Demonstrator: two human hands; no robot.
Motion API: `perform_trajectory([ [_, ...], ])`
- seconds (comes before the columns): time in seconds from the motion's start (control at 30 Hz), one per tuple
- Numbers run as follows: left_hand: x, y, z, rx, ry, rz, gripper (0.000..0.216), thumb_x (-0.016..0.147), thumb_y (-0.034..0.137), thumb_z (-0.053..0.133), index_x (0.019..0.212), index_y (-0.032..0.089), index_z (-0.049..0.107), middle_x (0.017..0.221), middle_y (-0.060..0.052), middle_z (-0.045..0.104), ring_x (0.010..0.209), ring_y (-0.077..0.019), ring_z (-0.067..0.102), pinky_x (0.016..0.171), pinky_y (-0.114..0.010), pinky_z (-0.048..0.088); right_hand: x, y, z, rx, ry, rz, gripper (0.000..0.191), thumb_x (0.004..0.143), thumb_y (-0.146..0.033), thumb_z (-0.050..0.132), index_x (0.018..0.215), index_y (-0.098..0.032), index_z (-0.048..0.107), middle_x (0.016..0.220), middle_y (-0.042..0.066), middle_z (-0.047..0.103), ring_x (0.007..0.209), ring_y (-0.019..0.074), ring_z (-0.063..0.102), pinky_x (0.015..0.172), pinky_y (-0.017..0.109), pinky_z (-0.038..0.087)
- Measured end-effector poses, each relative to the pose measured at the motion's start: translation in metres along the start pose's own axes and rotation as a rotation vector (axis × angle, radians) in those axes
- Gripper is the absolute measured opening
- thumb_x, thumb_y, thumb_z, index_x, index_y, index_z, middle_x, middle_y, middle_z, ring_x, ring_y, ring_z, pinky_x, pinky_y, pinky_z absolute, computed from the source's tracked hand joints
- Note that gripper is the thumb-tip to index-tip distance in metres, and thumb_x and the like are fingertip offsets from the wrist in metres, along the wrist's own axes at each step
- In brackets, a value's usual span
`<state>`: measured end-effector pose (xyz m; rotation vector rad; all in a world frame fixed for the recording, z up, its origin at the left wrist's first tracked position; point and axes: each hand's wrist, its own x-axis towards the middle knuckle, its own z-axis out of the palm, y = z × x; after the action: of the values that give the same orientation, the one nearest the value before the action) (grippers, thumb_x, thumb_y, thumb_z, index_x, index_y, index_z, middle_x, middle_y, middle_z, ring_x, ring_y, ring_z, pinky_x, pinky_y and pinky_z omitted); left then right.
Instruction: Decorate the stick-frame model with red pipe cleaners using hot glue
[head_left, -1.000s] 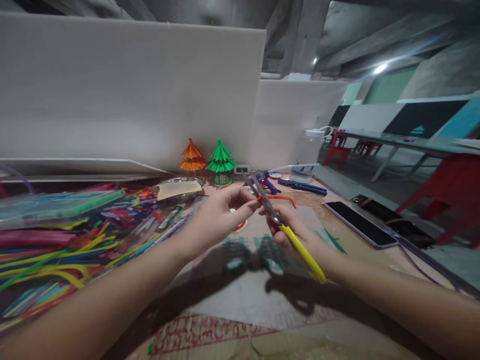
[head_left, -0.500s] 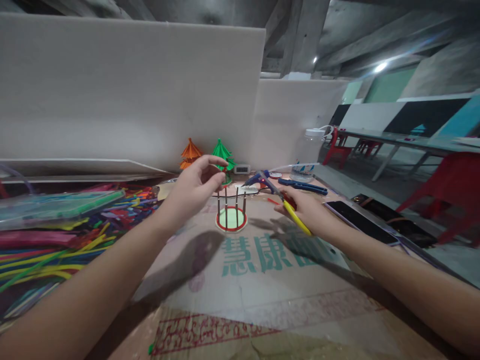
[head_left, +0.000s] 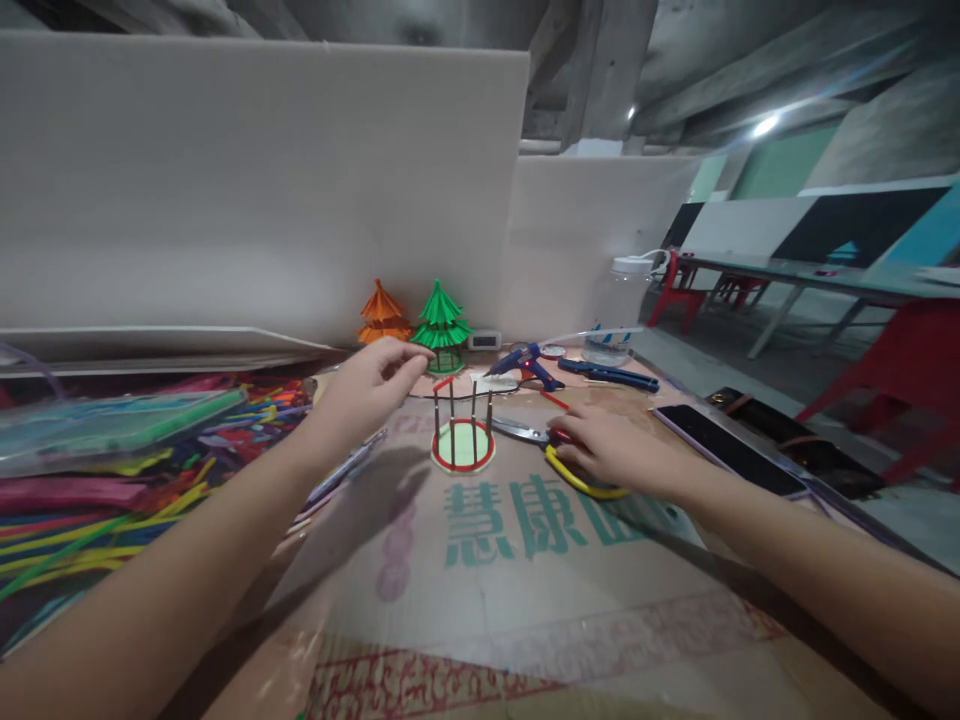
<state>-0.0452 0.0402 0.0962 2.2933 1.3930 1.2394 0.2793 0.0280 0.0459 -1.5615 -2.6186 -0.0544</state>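
Observation:
My left hand (head_left: 371,385) hovers left of a small round model, thumb and index tips close but apart, with nothing visible between them. The model has a pale green base (head_left: 463,445) ringed in red, with several upright dark posts (head_left: 453,425). A short red piece (head_left: 443,383) appears across the tops of two posts. Low over the table, my right hand (head_left: 600,445) has its fingers around the red-and-yellow handles of the scissors (head_left: 525,432). Their blades point left toward the model. Another red strip (head_left: 553,400) lies just beyond that hand.
Orange (head_left: 384,312) and green (head_left: 441,320) pagoda-like models stand at the back. A blue glue gun (head_left: 517,362), blue pliers-like tool (head_left: 609,375) and water bottle (head_left: 626,300) are behind my right hand. Colourful pipe cleaners (head_left: 97,530) fill the left; a phone (head_left: 724,450) lies right.
My left hand has drawn back leftward from the posts, uncovering the green pagoda. My right hand has lowered the scissors to the tabletop, blades now lying flat beside the model.

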Motion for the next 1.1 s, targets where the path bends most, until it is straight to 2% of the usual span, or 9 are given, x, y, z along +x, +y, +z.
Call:
perform_trajectory([
  [0.07,-0.012,-0.008,0.005,0.052,-0.043,0.074,0.032,0.096,0.041,0.049,0.100,0.018,0.071,0.100,-0.006,0.068,0.093,-0.0208,0.061,0.081,-0.031,0.046,0.006,0.012,-0.002,0.042,0.085,0.044,0.036,0.096,-0.041,0.050,0.116,-0.018,0.068,0.113,0.016,0.068,0.104,0.0299,0.064,0.088,0.039,0.047],
  [0.13,-0.029,-0.018,0.013,0.045,0.001,0.125,0.031,0.097,0.041,0.049,0.102,0.019,0.070,0.099,-0.006,0.067,0.095,-0.0211,0.060,0.084,-0.033,0.047,0.019,0.028,-0.002,0.107,0.176,0.114,0.040,0.094,-0.042,0.053,0.123,-0.016,0.064,0.122,0.017,0.066,0.110,0.0310,0.062,0.092,0.040,0.047],
  [0.2,-0.047,-0.027,0.023,-0.004,0.049,0.069,0.028,0.097,0.040,0.049,0.103,0.019,0.067,0.104,-0.007,0.064,0.096,-0.0204,0.060,0.086,-0.033,0.048,0.038,0.044,0.001,0.198,0.218,0.183,0.047,0.093,-0.041,0.056,0.129,-0.012,0.059,0.129,0.020,0.063,0.116,0.0314,0.060,0.096,0.041,0.047],
  [0.3,-0.067,-0.036,0.036,-0.026,0.026,0.040,0.026,0.095,0.038,0.053,0.108,0.019,0.066,0.107,-0.007,0.061,0.094,-0.0196,0.058,0.087,-0.034,0.049,0.069,0.060,0.010,0.305,0.231,0.251,0.058,0.088,-0.043,0.062,0.134,-0.008,0.056,0.135,0.022,0.060,0.118,0.0319,0.060,0.097,0.039,0.047],
  [0.43,-0.073,-0.042,0.049,-0.008,-0.053,0.014,0.025,0.093,0.040,0.060,0.105,0.021,0.070,0.099,-0.006,0.061,0.089,-0.0194,0.058,0.085,-0.035,0.048,0.101,0.062,0.021,0.339,0.207,0.277,0.068,0.088,-0.051,0.061,0.139,-0.007,0.051,0.134,0.022,0.062,0.114,0.0310,0.063,0.094,0.037,0.049],
  [0.63,-0.072,-0.049,0.062,0.003,-0.140,0.017,0.026,0.093,0.040,0.062,0.108,0.023,0.073,0.094,-0.006,0.065,0.091,-0.0210,0.060,0.081,-0.033,0.047,0.128,0.061,0.035,0.342,0.178,0.331,0.054,0.084,-0.044,0.067,0.123,-0.008,0.063,0.118,0.020,0.070,0.101,0.0311,0.066,0.086,0.036,0.050],
  [0.8,-0.068,-0.050,0.070,-0.041,-0.276,-0.024,0.023,0.093,0.037,0.062,0.105,0.022,0.075,0.099,-0.007,0.068,0.093,-0.0218,0.062,0.084,-0.035,0.048,0.130,0.064,0.043,0.394,0.250,0.421,0.038,0.084,-0.035,0.064,0.116,-0.015,0.067,0.096,0.013,0.075,0.087,0.0277,0.068,0.076,0.034,0.050],
  [0.93,-0.066,-0.049,0.070,-0.082,-0.316,-0.037,0.018,0.092,0.033,0.062,0.097,0.023,0.076,0.092,-0.005,0.069,0.087,-0.0203,0.063,0.079,-0.032,0.049,0.123,0.053,0.029,0.482,0.349,0.463,0.032,0.090,-0.042,0.055,0.093,-0.015,0.071,0.089,0.013,0.075,0.086,0.0258,0.070,0.073,0.032,0.052],
  [1.1,-0.069,-0.046,0.068,-0.081,-0.302,0.027,0.017,0.091,0.033,0.062,0.092,0.022,0.075,0.090,-0.005,0.069,0.085,-0.0188,0.064,0.079,-0.031,0.049,0.094,0.017,0.005,0.853,0.521,0.296,0.030,0.089,-0.042,0.056,0.104,-0.017,0.066,0.109,0.011,0.073,0.073,0.0180,0.070,0.071,0.031,0.055],
])
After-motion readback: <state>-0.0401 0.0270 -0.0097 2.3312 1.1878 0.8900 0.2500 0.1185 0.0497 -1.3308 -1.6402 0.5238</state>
